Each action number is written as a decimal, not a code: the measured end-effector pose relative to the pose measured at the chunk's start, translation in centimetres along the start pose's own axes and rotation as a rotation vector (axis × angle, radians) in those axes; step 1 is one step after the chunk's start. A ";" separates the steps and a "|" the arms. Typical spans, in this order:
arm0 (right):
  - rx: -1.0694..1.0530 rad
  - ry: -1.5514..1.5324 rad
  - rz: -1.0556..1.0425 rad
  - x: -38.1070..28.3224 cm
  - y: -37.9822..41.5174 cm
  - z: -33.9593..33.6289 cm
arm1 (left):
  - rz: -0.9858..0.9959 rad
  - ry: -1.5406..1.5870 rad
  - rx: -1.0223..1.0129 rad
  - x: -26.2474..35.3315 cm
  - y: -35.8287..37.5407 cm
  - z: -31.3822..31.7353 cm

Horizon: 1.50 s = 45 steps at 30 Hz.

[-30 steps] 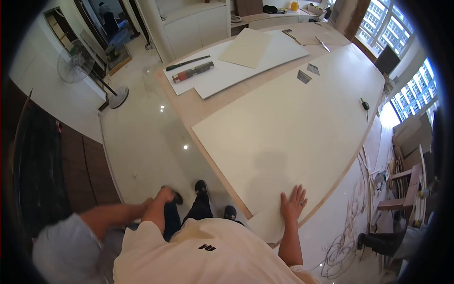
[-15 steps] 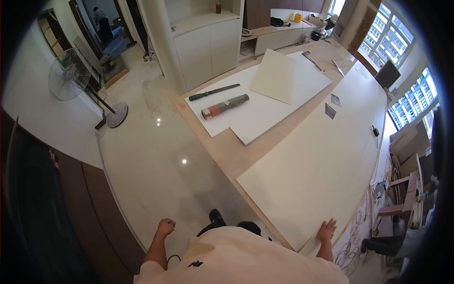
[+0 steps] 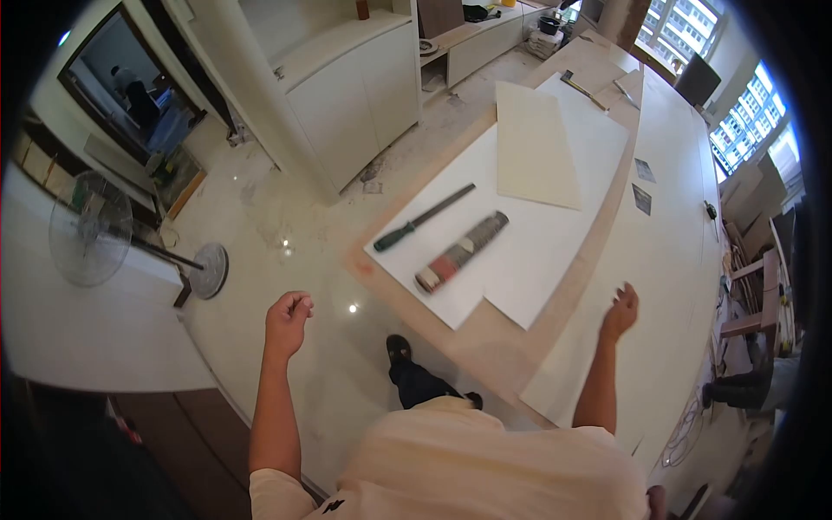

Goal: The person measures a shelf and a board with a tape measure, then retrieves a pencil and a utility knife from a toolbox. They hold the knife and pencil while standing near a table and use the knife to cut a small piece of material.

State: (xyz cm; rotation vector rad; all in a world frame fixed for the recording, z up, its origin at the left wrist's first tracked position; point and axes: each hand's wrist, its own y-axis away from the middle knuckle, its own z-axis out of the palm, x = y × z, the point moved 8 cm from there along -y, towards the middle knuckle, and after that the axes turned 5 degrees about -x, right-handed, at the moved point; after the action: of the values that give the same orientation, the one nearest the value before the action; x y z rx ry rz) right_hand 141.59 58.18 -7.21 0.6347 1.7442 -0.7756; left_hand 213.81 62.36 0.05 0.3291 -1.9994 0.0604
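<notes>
My left hand (image 3: 289, 322) is raised over the tiled floor at the left of the workbench, its fingers curled in with nothing seen in them. My right hand (image 3: 621, 309) hovers over the large cream panel (image 3: 589, 347), fingers partly spread and holding nothing. Between and beyond the hands, a notched white board (image 3: 542, 251) lies on the bench. On it rest a file with a green handle (image 3: 425, 217), a grey-and-red cylinder (image 3: 462, 251) and a smaller cream sheet (image 3: 533, 152).
A hammer (image 3: 582, 89) lies at the bench's far end. Two small grey plates (image 3: 642, 199) and a green-handled tool (image 3: 711, 211) sit on the large panel. A standing fan (image 3: 208, 269) is at left. One person (image 3: 745, 390) is at right, another (image 3: 134, 91) beyond the doorway.
My right hand has lifted off the large panel and moved forward. My left hand has risen and come forward, still curled. The view has shifted closer to the white board.
</notes>
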 end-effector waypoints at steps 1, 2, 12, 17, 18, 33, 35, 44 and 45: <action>-0.033 -0.082 -0.024 -1.6 1.1 5.7 | -0.003 0.001 -0.026 -0.1 -2.7 -0.5; -0.135 -0.133 -0.039 -3.4 2.7 11.6 | -0.025 -0.003 -0.058 -0.6 -4.5 -1.1; -1.112 -0.210 -0.309 -23.4 29.8 51.2 | 0.039 -0.188 -0.160 -5.5 -23.5 -6.4; -1.153 -0.183 -0.240 -22.6 33.8 61.1 | 0.254 -0.270 -0.349 -5.8 -36.7 -5.7; -1.100 -0.168 -0.203 -21.9 33.8 62.7 | 0.317 -0.243 -0.374 -5.0 -39.7 -5.9; -0.501 0.116 0.179 -19.2 24.4 66.1 | 0.382 -0.781 -0.353 2.8 -83.4 2.4; -0.475 0.145 0.141 -19.7 21.1 66.4 | 0.466 -0.856 -0.349 0.5 -87.8 4.0; -0.681 0.129 -0.099 -23.6 2.7 75.5 | 0.155 -0.899 -0.193 -0.4 -92.1 6.5; -0.668 0.116 -0.119 -24.4 1.1 76.9 | 0.132 -0.882 -0.179 -1.3 -92.3 5.8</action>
State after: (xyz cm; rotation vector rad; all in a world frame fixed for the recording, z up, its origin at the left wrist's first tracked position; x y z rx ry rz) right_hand 196.33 -0.77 -0.53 0.1230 2.0093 -0.1979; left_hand 233.00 -27.15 -13.18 0.1024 -2.8729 -0.2171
